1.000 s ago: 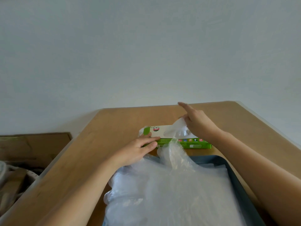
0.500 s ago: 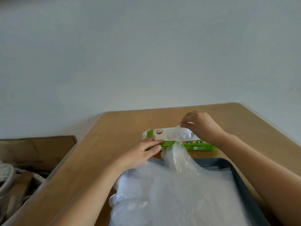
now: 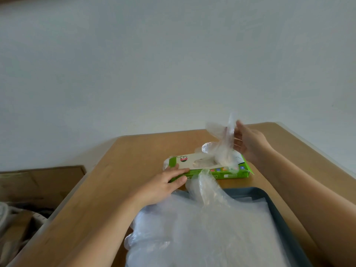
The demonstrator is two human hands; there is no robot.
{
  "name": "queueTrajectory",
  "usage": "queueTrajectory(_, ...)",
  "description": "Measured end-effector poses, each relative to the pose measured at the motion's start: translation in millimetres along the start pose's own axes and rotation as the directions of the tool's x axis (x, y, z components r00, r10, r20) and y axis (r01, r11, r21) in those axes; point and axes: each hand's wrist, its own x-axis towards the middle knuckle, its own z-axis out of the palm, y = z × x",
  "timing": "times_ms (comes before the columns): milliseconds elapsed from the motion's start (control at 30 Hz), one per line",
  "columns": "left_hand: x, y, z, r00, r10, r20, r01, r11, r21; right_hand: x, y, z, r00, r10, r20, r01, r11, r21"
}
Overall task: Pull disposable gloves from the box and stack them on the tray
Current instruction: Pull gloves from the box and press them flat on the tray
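A green and white glove box lies flat on the wooden table just beyond the tray. My left hand rests on its near left end with straight fingers, holding it down. My right hand pinches a clear plastic glove raised above the box's right end; the glove's lower part still hangs at the box opening. A dark blue-grey tray sits in front of me, filled with a heap of clear gloves that spills over its left side.
The wooden table ends at a pale wall behind. To the left, below table height, lie a brown cardboard sheet and some clutter on the floor.
My right hand rose from the box top and moved right, drawing a glove up out of the opening. My left hand stayed on the box.
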Motion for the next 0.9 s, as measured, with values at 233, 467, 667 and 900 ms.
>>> queueTrajectory(233, -1.4, 2.0, -5.1, 0.999, -0.042, 0.029, 0.044, 0.998, -0.047, -13.3, -15.1, 1.7, 0.989, -0.128, 0.076, 0.147, 0.772, -0.619)
queueTrajectory(467, 20.5, 29.5, -22.9, 0.972, -0.085, -0.218, 0.084, 0.996, -0.015, -20.8, -15.7, 8.7, 0.971, -0.106, 0.214, 0.204, 0.838, -0.507)
queueTrajectory(667, 57.9, 85.9, -22.0, 0.933, -0.06, -0.355, -0.012, 0.98, -0.198, -19.6, -7.5, 13.4, 0.952, -0.08, 0.295, 0.225, 0.837, -0.498)
queueTrajectory(900, 68.1, 76.1, -10.5, 0.811, -0.102, -0.577, 0.056, 0.994, -0.097, -7.6, -1.1, 4.9, 0.988, -0.13, 0.084, 0.153, 0.886, -0.437)
